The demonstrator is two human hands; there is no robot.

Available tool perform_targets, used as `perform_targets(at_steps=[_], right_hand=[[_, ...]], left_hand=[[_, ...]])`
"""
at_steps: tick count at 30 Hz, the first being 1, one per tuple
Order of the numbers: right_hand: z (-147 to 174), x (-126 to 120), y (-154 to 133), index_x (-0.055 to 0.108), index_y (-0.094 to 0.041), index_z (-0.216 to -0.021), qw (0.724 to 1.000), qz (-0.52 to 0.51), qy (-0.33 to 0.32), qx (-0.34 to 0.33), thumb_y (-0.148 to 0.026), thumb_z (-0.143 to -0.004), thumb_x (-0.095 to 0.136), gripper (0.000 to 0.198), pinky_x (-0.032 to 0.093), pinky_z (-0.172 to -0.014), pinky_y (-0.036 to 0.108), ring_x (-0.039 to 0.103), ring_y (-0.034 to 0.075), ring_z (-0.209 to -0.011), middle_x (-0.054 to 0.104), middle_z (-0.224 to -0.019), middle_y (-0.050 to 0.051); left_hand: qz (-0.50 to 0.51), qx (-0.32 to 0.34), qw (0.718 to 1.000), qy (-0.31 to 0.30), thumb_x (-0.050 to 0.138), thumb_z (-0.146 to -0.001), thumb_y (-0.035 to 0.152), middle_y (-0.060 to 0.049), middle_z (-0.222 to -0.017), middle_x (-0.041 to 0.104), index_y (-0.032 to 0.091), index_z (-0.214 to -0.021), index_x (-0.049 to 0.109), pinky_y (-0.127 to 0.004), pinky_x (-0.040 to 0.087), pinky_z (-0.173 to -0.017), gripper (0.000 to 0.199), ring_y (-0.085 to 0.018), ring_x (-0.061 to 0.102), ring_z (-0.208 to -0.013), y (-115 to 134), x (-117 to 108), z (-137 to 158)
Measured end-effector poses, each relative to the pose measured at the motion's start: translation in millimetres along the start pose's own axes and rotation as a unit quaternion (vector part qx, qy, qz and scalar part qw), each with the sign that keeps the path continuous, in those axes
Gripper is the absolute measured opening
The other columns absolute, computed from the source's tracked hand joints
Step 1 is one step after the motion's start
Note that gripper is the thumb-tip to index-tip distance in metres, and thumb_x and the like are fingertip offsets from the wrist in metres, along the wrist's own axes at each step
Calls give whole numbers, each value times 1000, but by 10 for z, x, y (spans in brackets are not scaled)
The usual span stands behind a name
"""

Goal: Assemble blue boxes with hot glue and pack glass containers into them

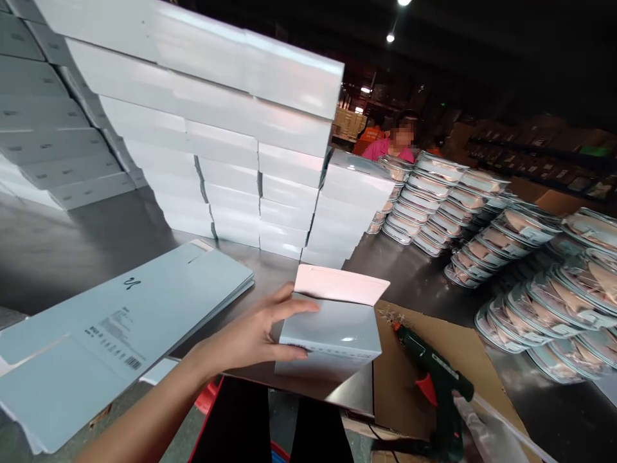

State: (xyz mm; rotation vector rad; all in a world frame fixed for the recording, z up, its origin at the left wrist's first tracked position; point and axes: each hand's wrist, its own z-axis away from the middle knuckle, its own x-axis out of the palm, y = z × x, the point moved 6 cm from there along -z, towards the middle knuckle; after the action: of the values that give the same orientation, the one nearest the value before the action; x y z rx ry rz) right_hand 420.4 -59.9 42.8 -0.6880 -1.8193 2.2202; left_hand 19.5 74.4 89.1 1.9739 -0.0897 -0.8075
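Observation:
My left hand (253,331) grips the left end of a small pale blue carton (332,328), its thumb on the near face and its fingers over the top and behind. The carton rests at the front edge of the metal table, with one flap (340,283) raised at its far side. Left of that hand lies a stack of flattened pale blue cartons (159,308), printed with small text and a barcode. To the right of the carton, a dark green glue gun (434,366) with a red trigger lies on a brown cardboard sheet (395,386). My right hand is out of view.
Closed white cartons (216,128) form a tall wall at the back of the metal table (139,222), with more stacked at far left. Several piles of clear-lidded containers (544,302) stand on the right. Beyond them is a person in a pink top (373,151).

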Motion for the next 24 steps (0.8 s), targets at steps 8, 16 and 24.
perform_targets(at_steps=[8, 16, 24], right_hand=[[-73, 1190, -813, 14, -50, -159, 939, 12, -214, -269, -42, -81, 84, 105, 34, -123, 52, 49, 24, -145, 40, -166, 4], [10, 1465, -791, 55, -41, -143, 891, 66, -270, -358, -33, -93, 72, 53, 34, -121, 55, 49, 30, -146, 61, -146, 9], [332, 1774, -1105, 55, -34, -138, 754, 215, -230, -576, -21, -95, 64, 46, 52, -107, 46, 54, 29, -131, 65, -126, 8]], left_hand=[[36, 47, 998, 23, 86, -82, 32, -8, -131, 62, 33, -125, 71, -42, 53, -106, 46, -30, 63, -123, -74, 36, 10], [79, 197, 967, 139, 70, -95, 46, -7, -133, 47, 48, -148, 28, -47, 51, -109, 68, -29, 56, -135, -176, 202, 106], [0, 106, 994, -23, 64, -100, 27, -13, -141, 55, 26, -113, 76, -47, 45, -116, 18, -35, 40, -150, 62, 107, 61]])
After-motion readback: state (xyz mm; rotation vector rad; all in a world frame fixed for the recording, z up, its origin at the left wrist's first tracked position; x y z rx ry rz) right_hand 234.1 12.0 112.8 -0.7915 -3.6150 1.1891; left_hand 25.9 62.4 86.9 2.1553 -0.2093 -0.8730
